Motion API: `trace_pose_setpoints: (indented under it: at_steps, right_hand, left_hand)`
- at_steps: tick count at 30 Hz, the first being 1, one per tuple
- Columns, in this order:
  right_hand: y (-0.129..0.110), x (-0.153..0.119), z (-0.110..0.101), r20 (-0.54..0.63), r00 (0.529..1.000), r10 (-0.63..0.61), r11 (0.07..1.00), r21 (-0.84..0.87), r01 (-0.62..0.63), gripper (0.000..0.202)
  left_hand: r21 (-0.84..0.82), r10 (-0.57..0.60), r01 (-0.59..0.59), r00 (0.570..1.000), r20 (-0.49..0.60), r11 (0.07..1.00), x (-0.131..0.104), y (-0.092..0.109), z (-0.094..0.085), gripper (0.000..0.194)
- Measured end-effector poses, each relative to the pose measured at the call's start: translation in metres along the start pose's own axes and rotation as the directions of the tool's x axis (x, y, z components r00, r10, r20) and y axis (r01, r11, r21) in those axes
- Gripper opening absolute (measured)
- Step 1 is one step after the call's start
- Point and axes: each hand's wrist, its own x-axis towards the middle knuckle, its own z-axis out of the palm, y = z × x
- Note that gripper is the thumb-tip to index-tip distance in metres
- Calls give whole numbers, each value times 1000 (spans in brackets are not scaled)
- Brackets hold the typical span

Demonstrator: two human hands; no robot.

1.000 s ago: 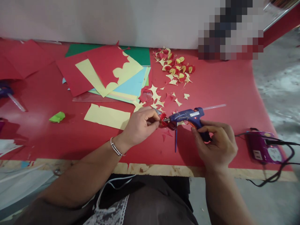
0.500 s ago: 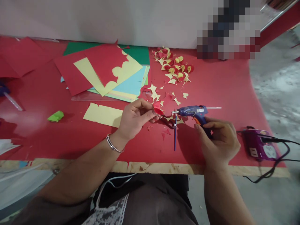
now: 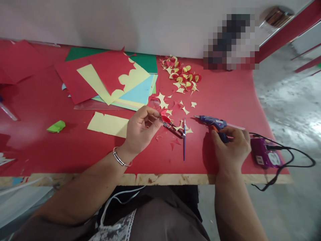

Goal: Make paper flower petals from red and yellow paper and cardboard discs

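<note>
- Head view: my left grip [image 3: 143, 129] pinches a red paper piece [image 3: 166, 119]; squeezing too hard could crease it.
- My right grip [image 3: 232, 145] wraps the glue gun [image 3: 213, 122] over the tabletop [image 3: 225, 90], at the piece's 3 o'clock; a careless swing could burn my left grip.
- Gun's long axis: roughly 3:30 to 9:30, nozzle [image 3: 197, 116] toward 9:30.

left hand [image 3: 141, 129] pinched at thumb and fingertips (forearm [image 3: 85, 187] angled up from lower left), right hand [image 3: 232, 144] curled, gripping
</note>
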Motion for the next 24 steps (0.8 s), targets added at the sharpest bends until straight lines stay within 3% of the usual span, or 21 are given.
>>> trace_pose_setpoints:
  at_steps: [6,9,11,13,16,22,24]
  right_hand:
    - [-8,-3,0,-33,984,-175,982,-79,172,19]
    - [-23,-5,-4,-38,958,-284,959,-3,284,12]
    - [-38,-6,-6,18,946,-325,941,102,321,11]
    - [-54,-7,-7,154,924,-351,923,222,314,8]
    - [-79,-8,-1,293,816,-498,846,369,384,6]
    - [-119,-9,23,448,471,-760,646,434,628,28]
    - [-127,-7,31,477,411,-777,613,425,666,31]
  left_hand:
    - [77,59,-61,998,22,995,0,-2,-2,15]
    - [82,49,-48,999,-17,995,0,-1,-3,15]
    - [81,52,-47,997,-55,996,1,-1,-4,15]
    - [82,63,-55,994,-90,995,2,-1,-4,15]
    - [85,51,-42,994,-100,995,3,-1,-4,14]
    - [114,61,-48,992,-113,992,4,-4,-5,13]
    - [126,70,-56,991,-111,990,5,-4,-5,12]
